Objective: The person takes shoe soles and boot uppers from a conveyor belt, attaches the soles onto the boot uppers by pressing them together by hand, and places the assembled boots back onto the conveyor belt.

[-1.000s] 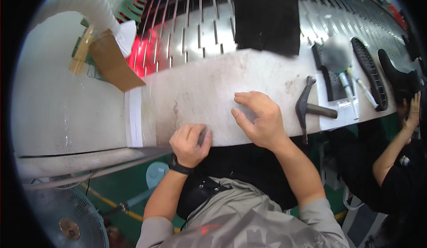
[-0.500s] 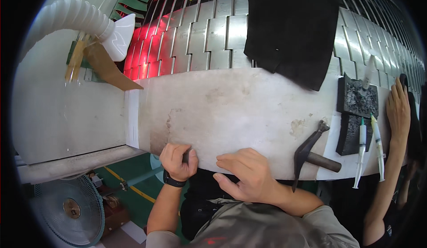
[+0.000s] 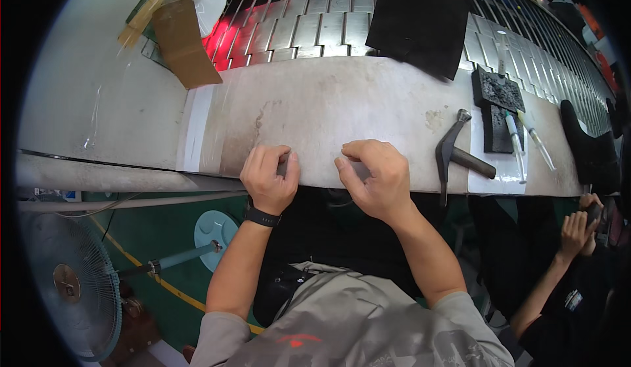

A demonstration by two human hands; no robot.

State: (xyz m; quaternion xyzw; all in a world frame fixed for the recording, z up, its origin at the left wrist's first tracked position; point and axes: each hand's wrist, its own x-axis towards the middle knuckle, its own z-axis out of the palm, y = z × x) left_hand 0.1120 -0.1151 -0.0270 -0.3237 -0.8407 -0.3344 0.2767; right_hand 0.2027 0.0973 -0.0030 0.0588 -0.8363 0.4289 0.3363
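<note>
My left hand (image 3: 268, 179), with a black watch on its wrist, rests at the near edge of a pale worn work board (image 3: 315, 114). Its fingers curl loosely and the thumb stands apart; a shadowed gap lies between them. Across from it my right hand (image 3: 378, 179) hovers at or touches the same edge, fingers bent and thumb apart. I see nothing held in either hand. Nearest my right hand lies a hammer (image 3: 474, 162) with a dark head and wooden handle. Beyond it, two syringes (image 3: 516, 145) lean on stacked black blocks (image 3: 497, 94).
A slatted metal conveyor (image 3: 328, 28) runs behind the board, partly under a black sheet (image 3: 417, 25). Brown cardboard (image 3: 184, 45) stands at far left, a fan (image 3: 69, 285) below. At right are a black boot-shaped thing (image 3: 588, 146) and another person's hands (image 3: 578, 232) holding something dark.
The view has shifted, so the board sits higher. My right hand has turned more upright, fingers pointing toward the left hand. The other person's hand has left the board area and sits lower right.
</note>
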